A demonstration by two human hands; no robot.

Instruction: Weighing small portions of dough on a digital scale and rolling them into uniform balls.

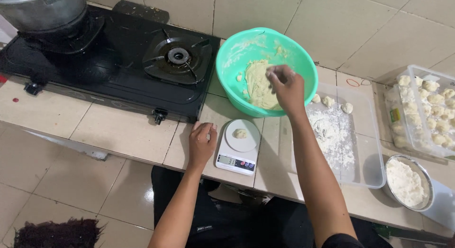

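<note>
While the right hand (pixel 286 87) reaches into the green bowl (pixel 234 53), its grip pinches at the dough mass (pixel 258 84) just beneath. On the bench (pixel 123 129), the left hand (pixel 201 144) rests loosely curled, empty, beside the scale (pixel 238 155) — a small dough piece (pixel 241 133) sits on its plate.

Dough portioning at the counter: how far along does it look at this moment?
Well underway. Done: the clear container is full of dough balls, and three more lie on the floured tray. In hand: one small piece sits on the scale, steadied by the left hand, while the right hand picks at the dough mass. Left: that mass in the green bowl.
</note>
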